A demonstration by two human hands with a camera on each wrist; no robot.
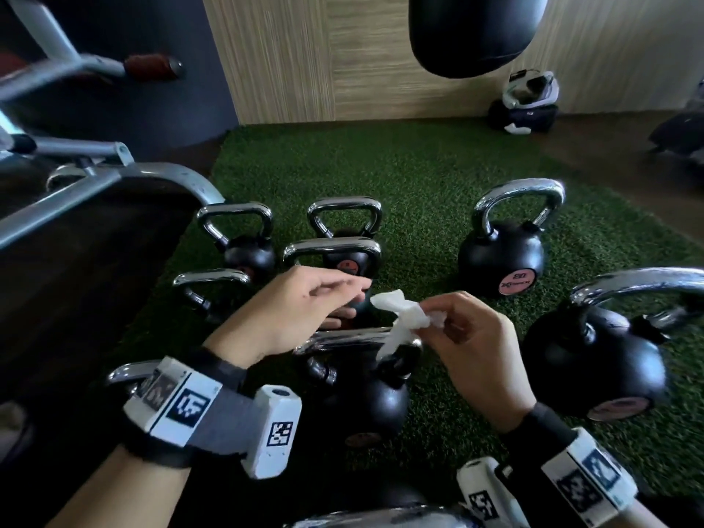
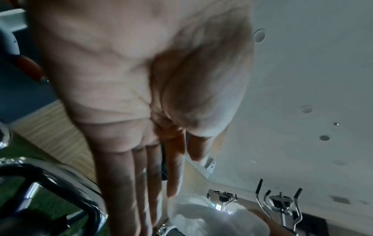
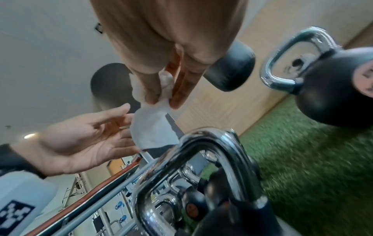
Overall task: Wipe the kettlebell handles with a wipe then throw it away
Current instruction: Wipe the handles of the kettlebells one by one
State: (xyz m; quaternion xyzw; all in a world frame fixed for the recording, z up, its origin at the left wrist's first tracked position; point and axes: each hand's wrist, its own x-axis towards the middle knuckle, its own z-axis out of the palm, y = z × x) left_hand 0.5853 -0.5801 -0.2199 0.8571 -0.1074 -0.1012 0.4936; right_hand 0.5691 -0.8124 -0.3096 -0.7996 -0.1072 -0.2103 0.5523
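Observation:
Several black kettlebells with chrome handles stand on green turf (image 1: 419,177). My right hand (image 1: 468,337) pinches a crumpled white wipe (image 1: 404,312) (image 3: 153,127) between thumb and fingers, above the chrome handle of the nearest kettlebell (image 1: 358,383) (image 3: 212,153). The wipe's loose end hangs down onto that handle. My left hand (image 1: 304,306) (image 3: 84,137) hovers just left of the wipe with straight, relaxed fingers, palm toward it, holding nothing. In the left wrist view the wipe (image 2: 212,217) shows beyond my fingertips (image 2: 141,199).
A large kettlebell (image 1: 503,253) stands at the back right and another (image 1: 598,360) at the right. Smaller ones (image 1: 247,242) crowd the left beside a bench frame (image 1: 95,192). A punching bag (image 1: 476,32) hangs above. Bags (image 1: 525,104) lie by the wall.

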